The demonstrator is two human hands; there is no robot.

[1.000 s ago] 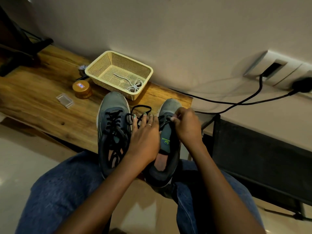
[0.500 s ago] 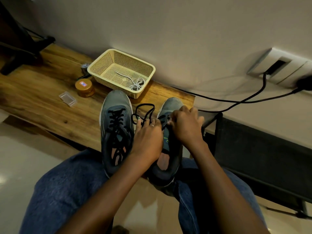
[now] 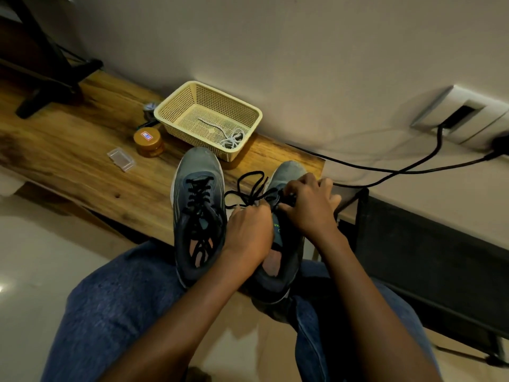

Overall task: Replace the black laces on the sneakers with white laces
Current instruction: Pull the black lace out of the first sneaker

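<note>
Item one: left sneaker (image 3: 199, 213), grey-blue, lower centre of the frame, toe toward the wall, heel over my denim-clad lap. I log it as fully threaded with its black lace (image 3: 199, 201), criss-crossed down the tongue.

Item two: right sneaker (image 3: 286, 175), just beside the first on its right side, toe showing past my knuckles, heel opening visible below the wrists. A loose black lace (image 3: 249, 188) loops up and left from its eyelets, lying across the gap between the two shoes.

Item three: left hand (image 3: 249, 230), centre frame, fingers curled and pinching the loose black lace just above the tongue of the right sneaker.

Item four: right hand (image 3: 309, 206), touching the left at the fingertips, fingers bent down onto the upper eyelets of the same shoe, clamped on the lace there as far as I can see.

Item five: white laces (image 3: 231, 137), a small bundle in the near right corner of a cream mesh basket (image 3: 176, 106), above the sneakers against the wall.

Item six: wooden worktop (image 3: 68, 150), running from the upper left to centre. On it, left of the basket: an amber jar (image 3: 148, 142) with a labelled lid, and a small clear plastic case (image 3: 121, 159).

Item seven: black cables (image 3: 385, 168), trailing from a wall socket (image 3: 465, 114) at the right edge.
</note>
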